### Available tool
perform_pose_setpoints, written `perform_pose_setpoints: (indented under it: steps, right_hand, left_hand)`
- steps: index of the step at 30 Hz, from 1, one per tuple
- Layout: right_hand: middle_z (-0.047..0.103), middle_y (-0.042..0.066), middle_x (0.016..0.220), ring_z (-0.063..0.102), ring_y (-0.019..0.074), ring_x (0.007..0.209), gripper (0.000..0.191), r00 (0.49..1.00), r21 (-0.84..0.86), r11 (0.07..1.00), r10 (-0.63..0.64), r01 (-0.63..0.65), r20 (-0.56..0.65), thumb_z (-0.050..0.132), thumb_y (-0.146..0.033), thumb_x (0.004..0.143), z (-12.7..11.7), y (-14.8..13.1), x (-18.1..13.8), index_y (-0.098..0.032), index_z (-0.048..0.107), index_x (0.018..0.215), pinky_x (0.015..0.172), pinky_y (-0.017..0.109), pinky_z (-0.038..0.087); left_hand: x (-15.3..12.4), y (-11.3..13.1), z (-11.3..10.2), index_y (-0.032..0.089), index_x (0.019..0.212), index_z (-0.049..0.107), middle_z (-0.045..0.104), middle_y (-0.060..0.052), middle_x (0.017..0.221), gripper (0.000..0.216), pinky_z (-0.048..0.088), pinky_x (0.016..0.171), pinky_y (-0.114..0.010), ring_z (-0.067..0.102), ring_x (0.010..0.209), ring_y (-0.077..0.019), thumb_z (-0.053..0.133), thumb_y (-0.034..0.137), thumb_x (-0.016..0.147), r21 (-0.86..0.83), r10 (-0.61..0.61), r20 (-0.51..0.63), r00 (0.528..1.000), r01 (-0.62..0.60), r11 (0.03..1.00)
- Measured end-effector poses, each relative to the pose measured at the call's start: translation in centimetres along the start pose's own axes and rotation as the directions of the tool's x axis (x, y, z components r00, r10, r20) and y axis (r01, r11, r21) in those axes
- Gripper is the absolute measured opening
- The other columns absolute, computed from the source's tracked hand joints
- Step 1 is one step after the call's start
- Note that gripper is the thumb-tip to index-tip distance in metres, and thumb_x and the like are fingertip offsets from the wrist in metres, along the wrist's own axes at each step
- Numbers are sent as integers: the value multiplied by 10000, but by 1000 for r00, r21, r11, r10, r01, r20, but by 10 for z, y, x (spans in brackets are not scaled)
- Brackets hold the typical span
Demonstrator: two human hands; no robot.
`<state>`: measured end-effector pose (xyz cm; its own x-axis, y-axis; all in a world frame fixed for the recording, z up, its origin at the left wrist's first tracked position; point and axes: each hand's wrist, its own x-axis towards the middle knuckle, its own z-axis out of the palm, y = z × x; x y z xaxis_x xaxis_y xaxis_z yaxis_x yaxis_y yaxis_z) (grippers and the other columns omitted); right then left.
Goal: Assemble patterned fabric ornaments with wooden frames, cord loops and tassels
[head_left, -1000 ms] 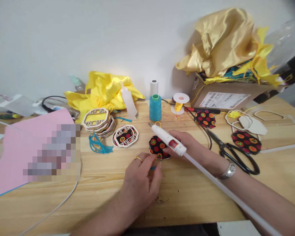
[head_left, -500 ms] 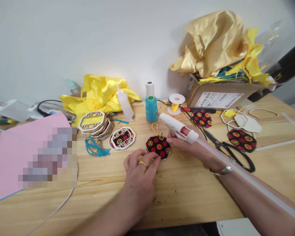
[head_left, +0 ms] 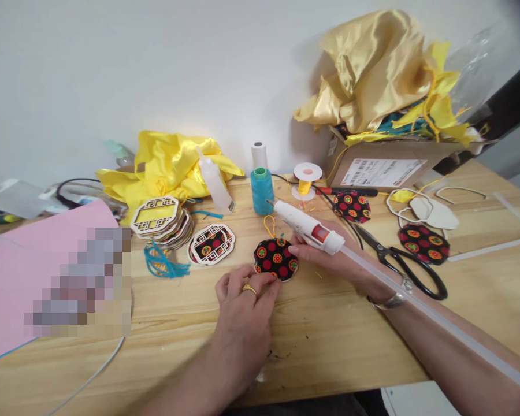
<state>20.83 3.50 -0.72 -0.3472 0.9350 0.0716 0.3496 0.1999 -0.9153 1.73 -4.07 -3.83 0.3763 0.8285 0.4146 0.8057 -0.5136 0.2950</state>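
Observation:
A black fabric-covered ornament with red and orange flower prints lies on the table, a yellow cord loop at its top. My left hand, a gold ring on one finger, pinches its lower edge. In my right hand is a white hot glue gun, its nozzle pointing up and left past the ornament. The right fingertips touch the ornament's right edge. From the gun's back a long translucent glue stick runs over the right forearm. The gun's grip is hidden by the hand.
Black-handled scissors lie beside the right wrist. Blue thread stands behind the ornament. Leftward are stacked lattice frames, a lattice-topped ornament, blue tassels and pink card. A cardboard box holds gold satin.
The whole scene sits slightly further left in the picture. Both hands, the glue gun and the ornament keep nearly the same places relative to one another.

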Motion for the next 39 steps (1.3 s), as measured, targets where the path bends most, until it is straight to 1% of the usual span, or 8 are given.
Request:
perform_pose_setpoints:
  steps: [6, 10, 14, 17, 21, 29, 33, 39]
  right_hand:
    - [517, -35, 632, 470, 111, 590, 160, 1000, 40, 999, -2, 2, 1, 634, -267, 757, 0, 0, -1, -188, 515, 685, 564, 246, 384]
    - [513, -30, 655, 466, 112, 606, 154, 998, 78, 997, 22, -18, -56, 635, -288, 761, -1, -3, -4, -183, 532, 717, 565, 246, 380]
    - [510, -27, 667, 454, 106, 597, 159, 988, 90, 993, 85, -74, -126, 626, -299, 775, -1, -10, -6, -182, 535, 717, 544, 241, 356]
    - [518, -28, 676, 461, 105, 601, 156, 986, 108, 990, 105, -92, -129, 628, -307, 776, -2, -13, -6, -179, 546, 740, 551, 239, 360]
    - [523, -30, 679, 470, 108, 613, 155, 989, 135, 989, 80, -63, -123, 625, -300, 775, -4, -14, -6, -183, 536, 726, 582, 244, 381]
    - [502, -39, 650, 433, 98, 568, 173, 991, 113, 993, 51, -38, -121, 628, -300, 776, -4, -6, -5, -189, 517, 704, 537, 236, 354]
    - [508, -40, 658, 444, 97, 581, 174, 995, 126, 992, 8, 5, -100, 626, -307, 779, -6, -2, -3, -188, 521, 710, 541, 232, 357]
    - [526, -29, 671, 450, 98, 576, 159, 989, 155, 987, 67, -47, -129, 616, -294, 772, -5, -10, -4, -185, 524, 704, 543, 237, 365]
  left_hand:
    - [1, -3, -5, 204, 973, 681, 708, -71, 995, 393, 365, 786, -456, 463, 957, -276, 454, -18, 741, -43, 41, -18, 999, -42, 998]
    - [8, -12, -20, 164, 1044, 639, 621, -105, 1151, 380, 398, 889, -460, 473, 1034, -246, 404, -18, 807, -146, 11, -39, 999, -16, 989]
    - [23, -20, -29, 176, 992, 646, 657, -69, 1006, 246, 416, 883, -454, 539, 961, -224, 469, 71, 856, -112, 8, 3, 1000, -8, 994]
    - [33, -21, -24, 198, 879, 675, 663, -42, 914, 177, 438, 829, -421, 554, 881, -207, 515, 126, 862, -126, 54, 74, 996, -44, 991]
    - [36, -18, -13, 207, 850, 690, 671, -29, 853, 168, 455, 742, -356, 539, 831, -191, 538, 137, 862, -162, 86, 129, 988, -64, 985]
    - [33, -19, -5, 190, 823, 691, 698, -32, 819, 176, 468, 731, -351, 547, 790, -191, 532, 128, 865, -150, 82, 206, 975, -52, 987]
    - [37, -20, -8, 189, 876, 693, 694, -48, 873, 164, 485, 742, -360, 567, 814, -199, 540, 131, 853, -156, 67, 194, 979, -36, 987]
    - [49, -18, -4, 158, 961, 681, 663, -89, 971, 226, 522, 770, -348, 600, 870, -197, 473, 136, 875, -189, 40, 113, 993, -18, 982]
